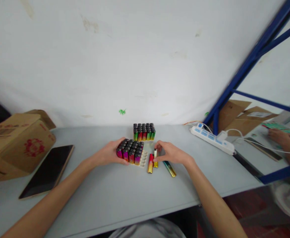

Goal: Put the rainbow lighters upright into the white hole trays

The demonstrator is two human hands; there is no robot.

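My left hand (112, 152) is closed around the left side of a block of black-topped, shiny purple and red lighters (130, 151). They stand upright in rows in a pale tray (143, 159), whose right end shows bare slots. My right hand (168, 152) has its thumb and fingers curled round a gold lighter (155, 160), partly covering it. A red and gold lighter (150, 163) lies just left of it. A teal and gold lighter (170, 169) lies under and in front of my right hand.
A second block of black-topped green and red lighters (144, 131) stands near the wall. To the left are a tablet (48, 170) and a cardboard box (18, 145). A power strip (213, 138) and a blue frame (216, 122) are at right; beyond is another person's hand (280, 136).
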